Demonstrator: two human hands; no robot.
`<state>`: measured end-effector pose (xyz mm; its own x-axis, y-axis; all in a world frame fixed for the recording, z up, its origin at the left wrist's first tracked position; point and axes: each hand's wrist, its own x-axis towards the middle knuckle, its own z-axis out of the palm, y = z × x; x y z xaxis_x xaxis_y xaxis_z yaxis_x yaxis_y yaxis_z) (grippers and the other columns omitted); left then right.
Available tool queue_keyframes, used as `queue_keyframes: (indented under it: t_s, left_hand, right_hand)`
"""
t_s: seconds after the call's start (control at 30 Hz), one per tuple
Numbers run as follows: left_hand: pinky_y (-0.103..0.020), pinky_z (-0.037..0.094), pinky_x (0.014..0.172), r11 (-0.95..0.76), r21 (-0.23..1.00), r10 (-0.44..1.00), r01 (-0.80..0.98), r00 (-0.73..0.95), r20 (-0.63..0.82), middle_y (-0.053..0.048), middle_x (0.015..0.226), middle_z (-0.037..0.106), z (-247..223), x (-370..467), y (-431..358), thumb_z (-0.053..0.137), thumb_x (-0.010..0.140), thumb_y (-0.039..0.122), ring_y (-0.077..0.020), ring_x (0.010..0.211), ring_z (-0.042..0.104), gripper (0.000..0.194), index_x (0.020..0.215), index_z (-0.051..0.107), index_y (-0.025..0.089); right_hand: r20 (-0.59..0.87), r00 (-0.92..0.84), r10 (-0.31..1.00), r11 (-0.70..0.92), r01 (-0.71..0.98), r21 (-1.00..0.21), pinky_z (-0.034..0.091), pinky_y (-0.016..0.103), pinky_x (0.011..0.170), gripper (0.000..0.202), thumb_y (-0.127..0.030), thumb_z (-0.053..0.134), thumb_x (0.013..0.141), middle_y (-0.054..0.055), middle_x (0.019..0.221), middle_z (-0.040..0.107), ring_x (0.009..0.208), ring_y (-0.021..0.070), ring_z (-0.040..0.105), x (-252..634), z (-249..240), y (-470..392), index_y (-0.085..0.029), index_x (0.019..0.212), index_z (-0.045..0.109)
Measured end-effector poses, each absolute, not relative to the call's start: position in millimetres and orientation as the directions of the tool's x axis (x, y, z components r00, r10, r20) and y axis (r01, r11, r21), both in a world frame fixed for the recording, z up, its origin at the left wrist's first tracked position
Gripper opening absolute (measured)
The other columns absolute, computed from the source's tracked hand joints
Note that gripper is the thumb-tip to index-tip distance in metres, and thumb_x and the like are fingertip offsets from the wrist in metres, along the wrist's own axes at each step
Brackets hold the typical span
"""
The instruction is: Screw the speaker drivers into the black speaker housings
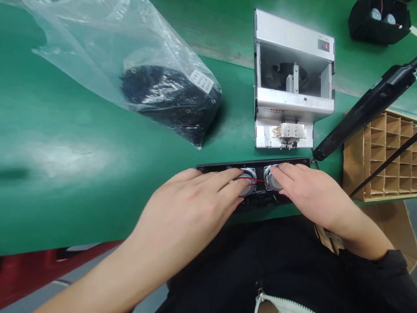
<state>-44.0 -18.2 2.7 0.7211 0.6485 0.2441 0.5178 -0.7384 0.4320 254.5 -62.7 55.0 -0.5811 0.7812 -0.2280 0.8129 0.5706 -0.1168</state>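
Green matting covers the workbench, and at its near edge, right in front of the person, lies a long black housing with two round silver speaker units seated side by side in it. The left hand lies flat over the left part of the housing, fingers stretched out and close together, their tips pressing on the left speaker. The right hand mirrors it from the other side, fingers extended and only slightly spread, tips resting on the right speaker. Neither hand grips anything; both simply bear down on the parts. A thin red wire runs between the two speakers, just by the fingertips.

Just behind the housing, toward the far side of the bench, stands a grey metal screw feeder with an open top and a small red switch. Toward the far left corner slumps a clear plastic bag holding a dark heap of small parts, with a white label on it. A black electric screwdriver hangs slantwise over the right edge, its tip near the housing's right end. Below it, off the right edge, sits a cardboard box divided into small cells. A black bin holding more speakers sits at the far right corner.
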Motion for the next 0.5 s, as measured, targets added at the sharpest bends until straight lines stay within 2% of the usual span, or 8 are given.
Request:
queue_keyframes:
  t_s: [0.2,0.33,0.5]
  left_hand:
    - [-0.048,0.052,0.078,-0.727,0.450,0.647,0.519,0.737,0.194,-0.010,0.132,0.096,0.7,-44.3,-17.4,0.056,0.123,0.023,-0.0306,0.101,0.091,0.027,0.124,0.083,0.029]
    - [-0.048,0.052,0.079,-0.700,0.476,0.668,0.533,0.724,0.171,-0.010,0.133,0.096,-0.5,-45.3,-18.5,0.056,0.124,0.025,-0.0323,0.103,0.091,0.029,0.128,0.084,0.030]
    - [-0.048,0.055,0.082,-0.703,0.480,0.670,0.525,0.715,0.199,-0.011,0.133,0.096,-0.6,-45.2,-20.3,0.058,0.125,0.028,-0.0332,0.107,0.092,0.030,0.138,0.086,0.030]
  right_hand:
    - [-0.216,-0.590,0.778,0.570,0.807,-0.153,0.079,0.044,0.091,0.039,-0.013,0.064,0.124,0.018,0.155,0.090,0.117,0.0283,0.090,263.2,55.0,-64.7,-0.008,0.161,0.073]
    - [-0.202,-0.593,0.779,0.570,0.805,-0.165,0.077,0.044,0.088,0.035,-0.018,0.067,0.125,0.016,0.153,0.091,0.116,0.0282,0.090,267.9,52.6,-65.2,-0.011,0.158,0.074]
    - [-0.210,-0.612,0.762,0.591,0.791,-0.159,0.076,0.042,0.091,0.033,-0.020,0.064,0.126,0.018,0.154,0.091,0.117,0.0277,0.090,267.9,51.8,-64.2,-0.011,0.155,0.076]
